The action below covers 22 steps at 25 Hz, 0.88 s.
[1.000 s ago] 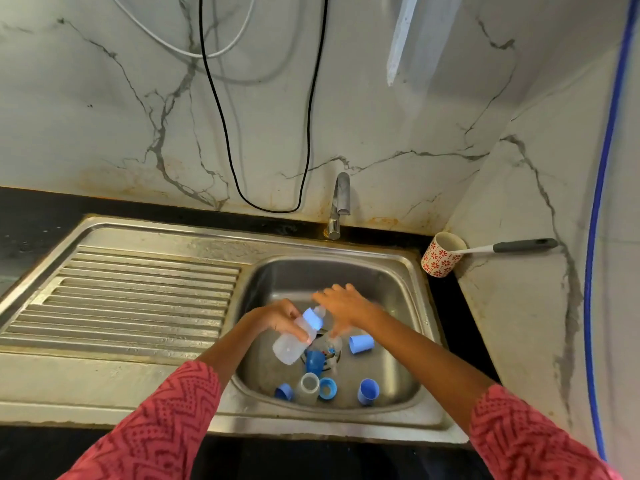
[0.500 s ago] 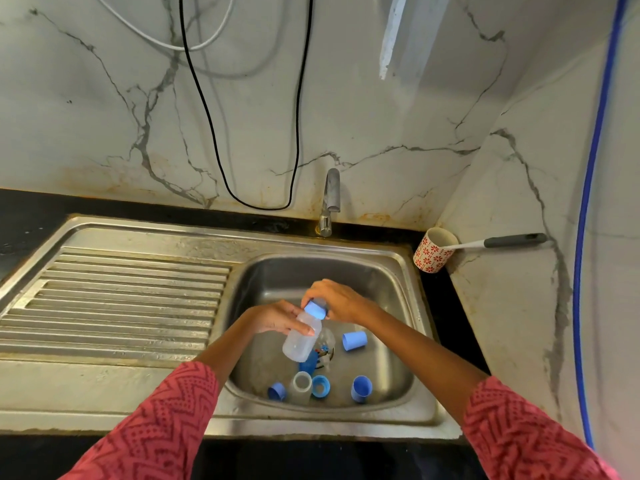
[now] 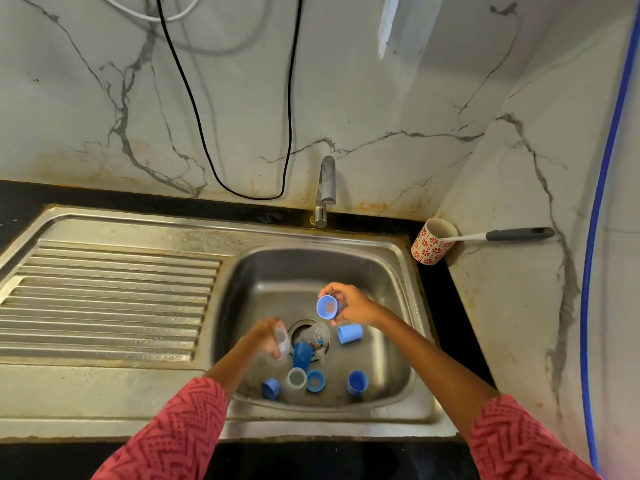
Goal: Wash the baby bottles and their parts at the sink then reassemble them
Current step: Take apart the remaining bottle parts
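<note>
Cap's off now: right hand pinches the blue cap, left hand grips the bottle low in the sink. Still disassembling; tap dry, washing not started.

Ahead of me rises a white marble wall with grey veins and rusty stains near its foot. A black cable loops down it, and a white cable curves near the top. A blue hose runs down my right. On the black worktop in the corner leans a red-flowered mug holding a grey-handled brush.
</note>
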{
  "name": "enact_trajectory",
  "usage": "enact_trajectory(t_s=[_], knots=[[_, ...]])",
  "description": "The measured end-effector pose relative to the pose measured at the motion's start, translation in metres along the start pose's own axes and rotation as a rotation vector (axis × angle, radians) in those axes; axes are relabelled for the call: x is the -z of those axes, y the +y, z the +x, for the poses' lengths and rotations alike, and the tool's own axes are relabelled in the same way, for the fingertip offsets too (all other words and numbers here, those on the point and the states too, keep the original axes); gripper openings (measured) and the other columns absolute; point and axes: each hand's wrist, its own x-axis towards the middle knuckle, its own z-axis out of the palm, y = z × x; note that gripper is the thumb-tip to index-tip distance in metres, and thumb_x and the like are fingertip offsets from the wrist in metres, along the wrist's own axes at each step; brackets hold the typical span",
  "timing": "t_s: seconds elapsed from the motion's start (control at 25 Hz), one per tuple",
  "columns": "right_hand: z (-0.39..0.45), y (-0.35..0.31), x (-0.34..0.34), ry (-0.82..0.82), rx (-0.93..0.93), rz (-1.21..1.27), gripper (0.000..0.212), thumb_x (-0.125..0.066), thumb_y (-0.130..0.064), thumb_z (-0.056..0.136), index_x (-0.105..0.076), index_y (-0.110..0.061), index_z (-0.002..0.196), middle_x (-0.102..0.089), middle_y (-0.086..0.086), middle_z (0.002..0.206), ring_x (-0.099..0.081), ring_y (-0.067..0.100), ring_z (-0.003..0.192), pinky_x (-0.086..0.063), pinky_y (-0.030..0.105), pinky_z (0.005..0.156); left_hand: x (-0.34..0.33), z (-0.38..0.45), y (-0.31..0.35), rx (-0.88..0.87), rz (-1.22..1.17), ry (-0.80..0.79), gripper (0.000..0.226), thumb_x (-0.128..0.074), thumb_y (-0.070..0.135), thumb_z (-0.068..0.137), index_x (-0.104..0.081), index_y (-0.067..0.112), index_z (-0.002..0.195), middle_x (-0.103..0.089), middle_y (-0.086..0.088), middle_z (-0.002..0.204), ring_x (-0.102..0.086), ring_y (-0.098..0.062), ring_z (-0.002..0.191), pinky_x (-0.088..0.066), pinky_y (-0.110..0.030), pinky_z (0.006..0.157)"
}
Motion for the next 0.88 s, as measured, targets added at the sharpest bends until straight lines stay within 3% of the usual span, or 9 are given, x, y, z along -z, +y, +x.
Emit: enact_trajectory(t_s=[0.08, 0.16, 0.24, 0.4, 0.48, 0.56, 0.68, 0.8, 0.88], knots=[[-0.004, 0.006, -0.002, 0.007, -0.001, 0.108, 0.052, -0.071, 0.018, 0.067, -0.055, -0.011, 0.106, -0.062, -0.006, 0.101, -0.060, 0.009, 0.095, -0.052, 0.018, 0.080, -0.023, 0.010, -0.001, -0.014, 0.163, 0.017, 0.044, -0.052, 0.009, 0.093, -0.041, 0.002, 0.135, -0.048, -0.012, 0.136, -0.054, -0.011, 0.085, -0.044, -0.009, 0.058], [-0.006, 0.013, -0.003, 0.006, -0.019, 0.193, 0.052, -0.070, 0.018, 0.069, -0.055, -0.010, 0.109, -0.062, -0.002, 0.105, -0.060, 0.012, 0.099, -0.052, 0.024, 0.086, -0.041, 0.013, -0.002, 0.039, 0.282, -0.029, 0.047, -0.055, 0.012, 0.092, -0.040, 0.007, 0.136, -0.047, -0.015, 0.137, -0.056, -0.015, 0.099, -0.049, -0.015, 0.077], [-0.006, 0.017, -0.002, 0.007, -0.045, 0.250, 0.053, -0.070, 0.016, 0.070, -0.057, -0.010, 0.114, -0.062, -0.001, 0.109, -0.059, 0.011, 0.103, -0.052, 0.024, 0.087, -0.054, 0.011, -0.007, 0.173, 0.229, -0.105, 0.059, -0.068, 0.015, 0.083, -0.041, 0.013, 0.135, -0.048, -0.009, 0.135, -0.050, -0.022, 0.118, -0.043, -0.028, 0.098], [-0.002, 0.023, -0.003, 0.023, -0.057, 0.258, 0.058, -0.072, 0.014, 0.071, -0.058, -0.007, 0.123, -0.063, 0.001, 0.111, -0.061, 0.002, 0.094, -0.052, 0.016, 0.078, -0.037, 0.010, 0.004, 0.306, 0.339, -0.214, 0.072, -0.072, 0.037, 0.077, -0.040, 0.016, 0.138, -0.041, -0.010, 0.142, -0.036, -0.030, 0.133, -0.027, -0.055, 0.110], [0.002, 0.026, -0.004, 0.025, -0.049, 0.245, 0.059, -0.072, 0.015, 0.070, -0.058, -0.006, 0.123, -0.064, 0.001, 0.110, -0.062, 0.001, 0.092, -0.052, 0.016, 0.076, -0.016, 0.014, 0.015, 0.283, 0.335, -0.110, 0.066, -0.060, 0.048, 0.084, -0.039, 0.017, 0.138, -0.037, -0.008, 0.146, -0.030, -0.030, 0.138, -0.011, -0.063, 0.109], [0.008, 0.026, -0.006, 0.049, -0.036, 0.185, 0.059, -0.073, 0.015, 0.068, -0.060, -0.006, 0.121, -0.064, -0.001, 0.108, -0.062, 0.003, 0.093, -0.051, 0.014, 0.074, 0.010, 0.018, 0.029, 0.201, -0.074, 0.073, 0.058, -0.043, 0.051, 0.094, -0.044, 0.011, 0.136, -0.042, -0.010, 0.144, -0.038, -0.030, 0.134, -0.020, -0.054, 0.110], [0.018, 0.021, -0.009, 0.113, 0.004, 0.085, 0.056, -0.073, 0.015, 0.066, -0.063, -0.005, 0.117, -0.065, 0.002, 0.107, -0.061, 0.013, 0.098, -0.051, 0.014, 0.076, 0.032, 0.007, 0.054, 0.014, -0.991, -0.036, 0.045, -0.042, 0.031, 0.100, -0.048, -0.002, 0.128, -0.056, -0.021, 0.127, -0.058, -0.031, 0.111, -0.046, -0.035, 0.093], [0.022, 0.012, -0.007, 0.092, 0.011, 0.130, 0.047, -0.072, 0.012, 0.069, -0.065, -0.008, 0.112, -0.066, 0.005, 0.105, -0.062, 0.014, 0.094, -0.053, 0.021, 0.081, 0.033, 0.004, 0.057, -0.052, -1.091, 0.036, 0.032, -0.050, 0.004, 0.095, -0.052, -0.010, 0.123, -0.063, -0.021, 0.108, -0.066, -0.014, 0.078, -0.055, -0.024, 0.077], [0.021, 0.005, -0.007, 0.094, -0.027, 0.179, 0.034, -0.073, 0.000, 0.076, -0.067, -0.011, 0.108, -0.066, 0.002, 0.101, -0.062, 0.013, 0.092, -0.051, 0.026, 0.084, 0.033, 0.006, 0.055, -0.074, -1.109, 0.107, 0.031, -0.051, -0.002, 0.092, -0.054, -0.012, 0.121, -0.065, -0.016, 0.097, -0.067, -0.005, 0.064, -0.056, -0.017, 0.068]])
